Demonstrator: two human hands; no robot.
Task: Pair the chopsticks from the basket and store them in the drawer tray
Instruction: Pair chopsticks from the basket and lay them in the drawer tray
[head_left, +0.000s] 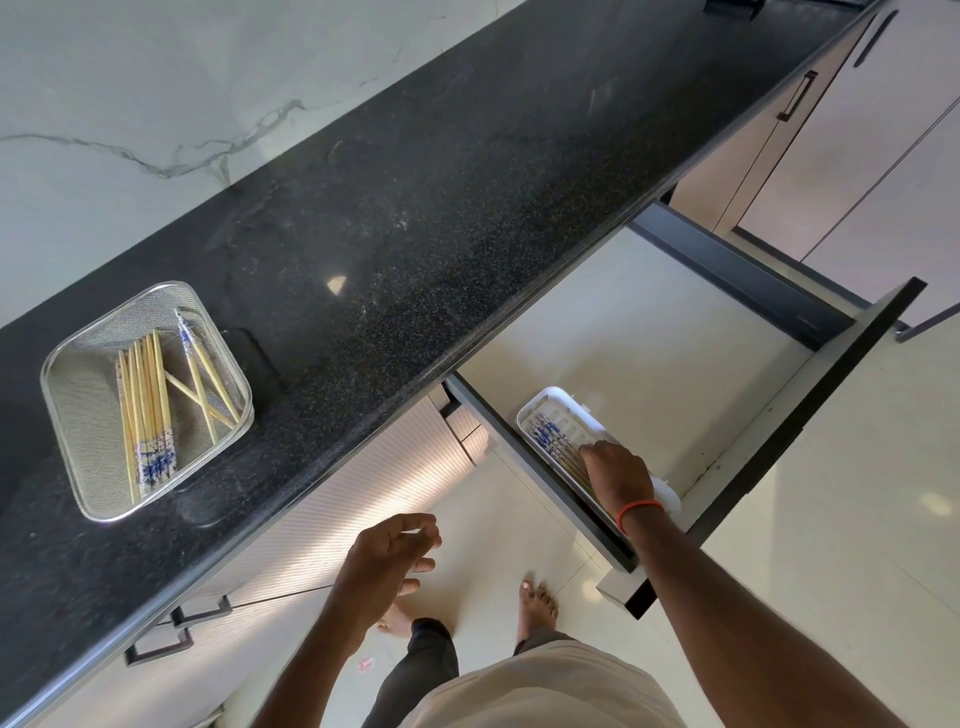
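Observation:
A wire mesh basket (67, 395) stands on the black counter at the left and holds several bamboo chopsticks (148, 410) with blue-and-white ends. In the pulled-out drawer (675, 332) lies a white slotted tray (545, 402) with several chopsticks (550, 436) in it. My right hand (615, 470) reaches down into the tray, fingers curled on the chopsticks there; whether it pinches them is hidden under the hand. My left hand (387, 561) hovers in front of the counter edge, fingers loosely spread and holding nothing.
The black granite counter (415, 218) runs diagonally with a marble wall behind it. The drawer front (779, 441) juts out at the right. Cabinet handles (176, 631) sit below the counter. My bare feet (537, 605) stand on the pale tiled floor.

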